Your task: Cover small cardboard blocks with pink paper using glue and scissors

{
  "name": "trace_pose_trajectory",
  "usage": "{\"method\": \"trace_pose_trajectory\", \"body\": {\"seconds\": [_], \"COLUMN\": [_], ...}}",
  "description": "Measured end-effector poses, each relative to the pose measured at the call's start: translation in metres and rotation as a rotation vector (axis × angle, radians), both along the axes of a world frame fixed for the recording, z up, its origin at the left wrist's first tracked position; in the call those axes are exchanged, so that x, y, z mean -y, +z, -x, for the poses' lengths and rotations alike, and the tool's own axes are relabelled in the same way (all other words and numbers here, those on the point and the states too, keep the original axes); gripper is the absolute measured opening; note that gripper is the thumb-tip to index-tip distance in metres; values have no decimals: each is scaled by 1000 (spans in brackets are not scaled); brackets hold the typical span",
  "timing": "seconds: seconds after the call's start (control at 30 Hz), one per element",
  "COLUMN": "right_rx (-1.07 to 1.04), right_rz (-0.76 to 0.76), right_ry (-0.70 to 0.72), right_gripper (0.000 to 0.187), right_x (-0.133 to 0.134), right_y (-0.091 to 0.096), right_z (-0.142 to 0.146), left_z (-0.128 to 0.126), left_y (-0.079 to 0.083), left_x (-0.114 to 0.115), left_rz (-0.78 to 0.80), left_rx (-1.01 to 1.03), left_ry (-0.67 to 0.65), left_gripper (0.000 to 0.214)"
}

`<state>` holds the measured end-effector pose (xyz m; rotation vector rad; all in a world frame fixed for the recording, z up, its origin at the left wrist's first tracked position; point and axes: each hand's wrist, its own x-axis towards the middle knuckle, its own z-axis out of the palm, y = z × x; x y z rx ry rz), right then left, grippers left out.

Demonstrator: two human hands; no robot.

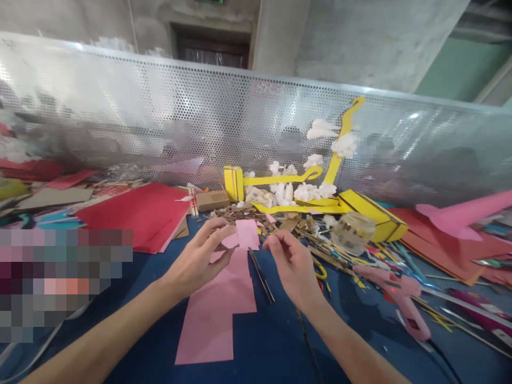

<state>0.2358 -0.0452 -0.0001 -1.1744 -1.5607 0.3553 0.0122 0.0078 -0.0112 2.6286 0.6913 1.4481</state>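
My left hand pinches a small piece of pink paper between thumb and fingers. A pale pink square shows just beyond its fingertips; whether that is part of the held piece, I cannot tell. My right hand is a little to the right, its thumb and forefinger closed together; anything between them is too small to make out. Under and in front of my left hand, a larger pink paper with a stepped edge lies flat on the blue table. Between my hands rests a slim dark pen-like tool.
Right of my hands lie yellow-handled scissors and a pink glue gun with its cord. Behind are cardboard scraps, a clear tape roll and a yellow paper model with white tufts. Red sheets lie left; a perforated metal panel stands behind.
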Motion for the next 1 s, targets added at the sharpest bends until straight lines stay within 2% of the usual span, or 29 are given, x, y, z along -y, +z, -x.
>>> {"method": "trace_pose_trajectory", "body": {"seconds": [0.1,0.2,0.27,0.4,0.53,0.7,0.83,1.0], "right_rx": [-102,-216,-273,-330,-227,-178,-205,-277], "right_rz": [90,125,140,173,238,278,252,248], "right_ry": [29,42,71,206,332,334,304,322], "right_gripper": [50,59,56,38,46,45,47,43], "right_x": [-4,-8,-10,-9,-5,-4,-5,-2], "right_y": [-3,-6,-8,-10,-15,-17,-18,-15], "right_z": [-3,-4,-3,3,9,12,13,14], "left_z": [0,0,-2,-8,-10,-9,-12,-14], "left_y": [0,0,1,4,9,10,9,11], "left_x": [3,3,1,-4,-3,0,3,2], "left_rz": [32,166,315,537,714,853,1087,1271], "left_rx": [-50,6,122,402,525,588,664,837], "left_ry": [10,-23,-61,-147,-179,-216,-243,-201], "left_gripper": [39,38,41,40,45,52,62,57]}}
